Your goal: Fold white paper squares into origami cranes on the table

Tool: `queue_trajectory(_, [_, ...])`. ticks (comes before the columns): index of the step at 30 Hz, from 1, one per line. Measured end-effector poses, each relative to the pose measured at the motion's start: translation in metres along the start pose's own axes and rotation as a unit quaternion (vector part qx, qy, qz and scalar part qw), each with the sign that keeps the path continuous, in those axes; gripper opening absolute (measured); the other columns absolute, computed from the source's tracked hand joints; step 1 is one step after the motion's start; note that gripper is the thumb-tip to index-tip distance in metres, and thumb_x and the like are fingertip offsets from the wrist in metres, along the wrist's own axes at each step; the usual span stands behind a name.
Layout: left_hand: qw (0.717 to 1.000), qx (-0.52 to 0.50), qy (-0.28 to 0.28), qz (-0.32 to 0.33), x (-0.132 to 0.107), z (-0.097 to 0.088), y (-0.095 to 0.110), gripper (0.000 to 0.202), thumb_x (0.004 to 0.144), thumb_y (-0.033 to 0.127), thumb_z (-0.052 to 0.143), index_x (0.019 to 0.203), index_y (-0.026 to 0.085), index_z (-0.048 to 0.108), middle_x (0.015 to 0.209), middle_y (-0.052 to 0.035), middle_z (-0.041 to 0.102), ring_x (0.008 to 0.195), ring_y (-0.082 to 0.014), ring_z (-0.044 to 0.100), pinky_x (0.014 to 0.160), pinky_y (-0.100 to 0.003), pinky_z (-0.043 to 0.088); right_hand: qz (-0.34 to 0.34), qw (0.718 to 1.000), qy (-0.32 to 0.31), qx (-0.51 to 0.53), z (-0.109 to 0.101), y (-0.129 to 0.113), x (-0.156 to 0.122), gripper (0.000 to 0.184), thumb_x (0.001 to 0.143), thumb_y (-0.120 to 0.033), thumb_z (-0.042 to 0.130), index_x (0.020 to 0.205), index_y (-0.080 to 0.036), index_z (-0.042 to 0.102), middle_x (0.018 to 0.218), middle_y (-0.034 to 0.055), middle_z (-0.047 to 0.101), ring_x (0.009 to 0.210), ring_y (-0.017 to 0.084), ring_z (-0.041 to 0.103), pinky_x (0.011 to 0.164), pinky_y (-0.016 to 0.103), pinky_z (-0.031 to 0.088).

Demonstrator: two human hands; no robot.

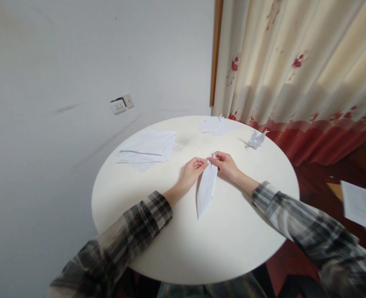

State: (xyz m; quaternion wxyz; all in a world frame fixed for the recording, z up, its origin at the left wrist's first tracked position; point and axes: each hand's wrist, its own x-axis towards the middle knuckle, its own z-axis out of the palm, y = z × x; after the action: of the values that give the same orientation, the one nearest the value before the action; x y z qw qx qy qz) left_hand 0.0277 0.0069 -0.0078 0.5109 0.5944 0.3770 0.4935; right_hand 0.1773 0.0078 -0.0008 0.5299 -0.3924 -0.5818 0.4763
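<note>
Here, my left hand (pixel 193 167) was curled, its fingertips pinched on the far tip of a long, pointed shape of folded white paper (pixel 206 190). My right hand (pixel 227 162) met it from the other side with its fingers closed on the same tip, so both hands held the paper between them, nearly touching each other. The folded shape lay near the middle of the round white worktop (pixel 232 240), its narrow near point aimed back toward me. Black-and-white plaid sleeves (pixel 145 215) covered both my forearms.

Beyond my left hand, a loose stack of plain white paper sheets (pixel 148 150) rested on the worktop, well apart from the fold. At the far edge sat a smaller pile of white paper scraps (pixel 216 125). Right of that stood a small folded white paper bird (pixel 256 140), alone.

Past the worktop I saw a pale wall with a white wall socket (pixel 121 104) and a cream curtain with red flowers (pixel 297 66). A printed white sheet (pixel 361 205) lay at the right margin.
</note>
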Motion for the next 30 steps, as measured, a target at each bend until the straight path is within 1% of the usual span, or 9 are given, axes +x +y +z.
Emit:
queue_trajectory(5, [0.999,-0.022,-0.032,-0.032,0.001,-0.002,-0.002,0.028,0.064,0.035,0.068,0.077,0.015,0.053,0.071,0.0019,0.057,0.067,-0.0096,0.054,0.065,-0.022,0.041,-0.051,0.998,0.045,-0.007,-0.003,0.003,0.002,0.028,0.067,-0.042,0.064,0.065,-0.017,0.052,0.053,-0.0057,0.045,0.046,0.006,0.038,0.042,0.020,0.027])
queue_trajectory(9, [0.997,-0.039,-0.029,-0.057,-0.001,-0.001,0.001,0.034,0.062,0.034,0.070,0.083,0.017,0.050,0.076,0.0006,0.060,0.066,-0.0097,0.056,0.061,-0.021,0.041,-0.063,0.996,0.065,-0.002,-0.003,0.004,0.004,0.027,0.067,-0.042,0.064,0.066,-0.019,0.050,0.055,-0.0051,0.048,0.047,0.008,0.043,0.044,0.021,0.032])
queue_trajectory(11, [0.995,-0.042,-0.044,-0.077,-0.002,0.001,0.002,0.036,0.063,0.035,0.069,0.087,0.017,0.050,0.078,-0.0009,0.062,0.064,-0.0103,0.056,0.058,-0.021,0.041,-0.064,0.995,0.081,0.001,-0.004,0.003,0.004,0.025,0.068,-0.040,0.063,0.067,-0.019,0.049,0.054,-0.0051,0.049,0.047,0.008,0.043,0.044,0.021,0.034])
queue_trajectory(15, [0.990,-0.005,-0.095,-0.103,0.000,-0.001,0.000,0.031,0.067,0.037,0.064,0.087,0.015,0.055,0.074,-0.0020,0.063,0.057,-0.0105,0.056,0.052,-0.021,0.039,-0.058,0.993,0.097,-0.012,-0.006,0.001,0.004,0.019,0.068,-0.034,0.061,0.065,-0.019,0.049,0.053,-0.0054,0.048,0.046,0.008,0.043,0.044,0.021,0.035])
queue_trajectory(18, [0.986,0.055,-0.120,-0.102,0.009,-0.011,-0.002,0.026,0.069,0.034,0.061,0.086,0.014,0.059,0.070,-0.0010,0.063,0.053,-0.0100,0.053,0.048,-0.020,0.036,-0.062,0.992,0.100,-0.037,-0.009,0.002,0.006,0.013,0.064,-0.026,0.059,0.067,-0.018,0.050,0.057,-0.0047,0.049,0.050,0.008,0.045,0.048,0.021,0.037])
queue_trajectory(21, [0.975,0.169,-0.131,-0.057,0.021,-0.026,-0.001,0.018,0.072,0.028,0.055,0.081,0.014,0.063,0.068,-0.0012,0.064,0.058,-0.0128,0.056,0.052,-0.022,0.038,-0.071,0.992,0.078,-0.069,-0.011,0.005,0.006,0.009,0.062,-0.021,0.058,0.068,-0.017,0.051,0.063,-0.0033,0.052,0.055,0.009,0.048,0.053,0.022,0.040])
queue_trajectory(25, [0.926,0.350,-0.129,0.054,0.026,-0.039,0.002,0.019,0.079,0.025,0.048,0.082,0.018,0.065,0.081,-0.0030,0.067,0.077,-0.0175,0.059,0.067,-0.026,0.042,-0.084,0.989,0.019,-0.123,-0.009,0.008,0.003,0.008,0.064,-0.019,0.058,0.070,-0.016,0.054,0.068,-0.0015,0.055,0.063,0.010,0.051,0.059,0.023,0.041])
queue_trajectory(28, [0.879,0.451,-0.100,0.117,0.020,-0.037,0.002,0.022,0.083,0.024,0.042,0.088,0.019,0.063,0.090,-0.0050,0.067,0.085,-0.0192,0.059,0.076,-0.029,0.042,-0.079,0.986,-0.017,-0.147,-0.007,0.009,0.002,0.010,0.065,-0.021,0.059,0.073,-0.015,0.057,0.070,-0.0003,0.058,0.065,0.011,0.053,0.062,0.024,0.042])
queue_trajectory(30, [0.861,0.481,-0.075,0.145,0.014,-0.032,0.001,0.021,0.085,0.025,0.040,0.094,0.020,0.059,0.093,-0.0054,0.065,0.086,-0.0192,0.059,0.077,-0.030,0.043,-0.073,0.985,-0.022,-0.153,-0.006,0.008,0.001,0.011,0.065,-0.021,0.060,0.074,-0.015,0.057,0.070,-0.0003,0.058,0.064,0.011,0.053,0.062,0.024,0.042])
